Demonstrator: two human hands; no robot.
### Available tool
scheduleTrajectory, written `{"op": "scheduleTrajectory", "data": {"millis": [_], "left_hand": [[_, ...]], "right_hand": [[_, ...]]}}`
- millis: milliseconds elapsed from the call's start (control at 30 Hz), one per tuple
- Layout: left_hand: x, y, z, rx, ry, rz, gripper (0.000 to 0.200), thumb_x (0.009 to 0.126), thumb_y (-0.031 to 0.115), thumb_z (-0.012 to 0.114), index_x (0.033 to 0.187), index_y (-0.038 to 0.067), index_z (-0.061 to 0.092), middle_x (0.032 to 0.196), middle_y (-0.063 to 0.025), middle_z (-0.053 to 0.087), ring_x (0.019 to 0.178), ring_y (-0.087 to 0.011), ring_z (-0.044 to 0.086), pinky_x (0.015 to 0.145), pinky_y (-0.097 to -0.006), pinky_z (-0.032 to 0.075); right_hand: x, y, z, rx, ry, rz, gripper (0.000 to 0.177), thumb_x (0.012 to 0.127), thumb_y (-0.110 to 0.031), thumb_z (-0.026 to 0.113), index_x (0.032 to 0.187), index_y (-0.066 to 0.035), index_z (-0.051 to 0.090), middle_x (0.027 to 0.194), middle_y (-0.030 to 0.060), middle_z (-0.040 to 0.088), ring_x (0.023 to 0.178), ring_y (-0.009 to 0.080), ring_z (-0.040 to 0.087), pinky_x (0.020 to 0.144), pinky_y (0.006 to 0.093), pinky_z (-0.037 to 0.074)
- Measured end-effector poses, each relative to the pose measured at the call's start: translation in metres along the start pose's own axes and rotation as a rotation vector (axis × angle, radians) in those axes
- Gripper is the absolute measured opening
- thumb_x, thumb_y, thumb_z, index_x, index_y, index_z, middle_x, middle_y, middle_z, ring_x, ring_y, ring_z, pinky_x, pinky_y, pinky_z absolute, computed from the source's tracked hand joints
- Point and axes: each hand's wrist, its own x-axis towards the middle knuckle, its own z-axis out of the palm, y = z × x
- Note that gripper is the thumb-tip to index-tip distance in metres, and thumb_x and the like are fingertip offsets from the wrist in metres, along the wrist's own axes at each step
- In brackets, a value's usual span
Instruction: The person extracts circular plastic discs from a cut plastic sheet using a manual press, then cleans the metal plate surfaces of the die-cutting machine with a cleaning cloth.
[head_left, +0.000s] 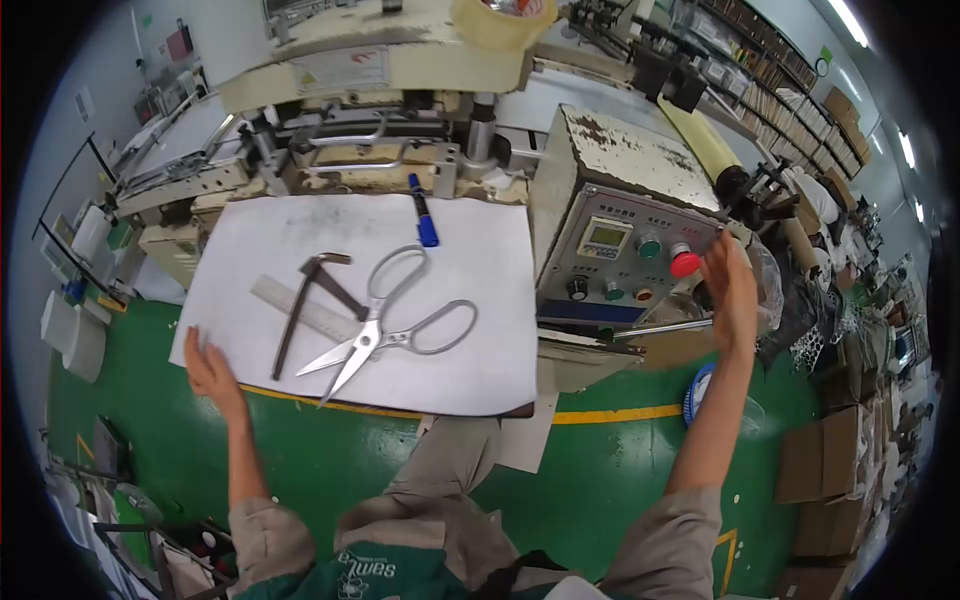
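Note:
My left hand (212,374) rests at the front left corner of a white sheet-covered board (460,380), fingers stretched out. My right hand (735,295) is raised beside the control box (628,150), its fingers extended at the panel's right edge, close to the red push button (684,262). On the white sheet lie large metal scissors (370,335) with blades spread, partly over a clear ruler (300,306). A dark metal hex key (292,325) crosses the ruler, with another bent bar (340,293) against it. A blue marker (424,212) lies at the back.
Behind the board stands a worn cream machine (420,70) with metal posts and a roll of tape (505,20) on top. Cardboard boxes (825,460) line the right side. A blue basket (697,392) sits on the green floor (600,480) beneath my right arm.

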Motion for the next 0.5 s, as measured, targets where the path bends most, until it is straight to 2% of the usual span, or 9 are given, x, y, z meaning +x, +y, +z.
{"op": "scheduleTrajectory", "data": {"millis": [33, 100, 200, 233, 367, 467, 500], "left_hand": [[0.002, -0.028, 0.013, -0.172, -0.007, 0.031, 0.04, 0.089, 0.017, 0.046, 0.127, 0.006, 0.045, 0.13, -0.0099, 0.047, 0.123, -0.0252, 0.04, 0.104, -0.0392, 0.021], [0.001, -0.013, 0.004, -0.076, -0.066, -0.051, 0.041, 0.088, 0.021, 0.047, 0.128, 0.011, 0.045, 0.133, -0.0058, 0.044, 0.128, -0.023, 0.033, 0.106, -0.0443, 0.012], [0.002, -0.014, 0.006, 0.03, -0.108, -0.084, 0.041, 0.087, 0.022, 0.047, 0.127, 0.014, 0.045, 0.135, -0.0034, 0.042, 0.13, -0.0226, 0.03, 0.105, -0.0502, 0.008], [0.002, -0.017, 0.007, 0.042, -0.107, -0.076, 0.04, 0.087, 0.021, 0.047, 0.126, 0.014, 0.046, 0.134, -0.0029, 0.043, 0.13, -0.0226, 0.03, 0.104, -0.0523, 0.006], [0.0, -0.024, 0.013, 0.075, -0.067, -0.062, 0.039, 0.088, 0.019, 0.044, 0.127, 0.014, 0.046, 0.133, -0.0034, 0.044, 0.128, -0.0223, 0.033, 0.105, -0.0522, 0.008], [-0.001, -0.041, 0.016, 0.05, -0.043, 0.005, 0.038, 0.088, 0.018, 0.044, 0.125, 0.012, 0.048, 0.131, -0.0044, 0.046, 0.126, -0.0228, 0.036, 0.104, -0.0503, 0.011], [-0.001, -0.048, 0.024, 0.018, -0.01, 0.031, 0.037, 0.088, 0.017, 0.044, 0.125, 0.012, 0.049, 0.13, -0.0047, 0.047, 0.125, -0.0229, 0.038, 0.104, -0.0489, 0.013]], "right_hand": [[-0.022, -0.002, 0.013, 0.087, 0.092, -0.026, 0.056, 0.097, -0.041, 0.03, 0.135, 0.0, 0.035, 0.138, 0.0143, 0.038, 0.127, 0.0236, 0.038, 0.104, 0.0362, 0.03], [-0.034, 0.004, 0.021, 0.113, 0.101, -0.028, 0.059, 0.097, -0.043, 0.029, 0.136, 0.001, 0.031, 0.139, 0.0153, 0.036, 0.129, 0.0256, 0.035, 0.105, 0.0368, 0.029], [-0.014, 0.004, 0.018, -0.084, 0.259, -0.059, 0.058, 0.096, -0.041, 0.036, 0.123, 0.01, 0.046, 0.125, 0.0189, 0.051, 0.117, 0.0253, 0.049, 0.101, 0.032, 0.034], [-0.007, 0.013, 0.011, -0.139, 0.25, -0.102, 0.057, 0.097, -0.04, 0.036, 0.122, 0.01, 0.048, 0.121, 0.0186, 0.054, 0.114, 0.0247, 0.051, 0.099, 0.0324, 0.036], [-0.006, 0.038, 0.01, -0.002, 0.336, -0.197, 0.054, 0.097, -0.038, 0.034, 0.114, 0.01, 0.054, 0.11, 0.0155, 0.06, 0.104, 0.0222, 0.055, 0.093, 0.0323, 0.04], [-0.004, 0.039, 0.007, -0.055, 0.338, -0.237, 0.051, 0.097, -0.036, 0.035, 0.112, 0.008, 0.056, 0.108, 0.0144, 0.061, 0.099, 0.0212, 0.057, 0.09, 0.032, 0.042], [-0.002, 0.039, 0.005, -0.007, 0.3, -0.246, 0.043, 0.097, -0.031, 0.039, 0.113, 0.006, 0.056, 0.106, 0.0135, 0.061, 0.095, 0.0187, 0.058, 0.087, 0.0298, 0.043]]}}
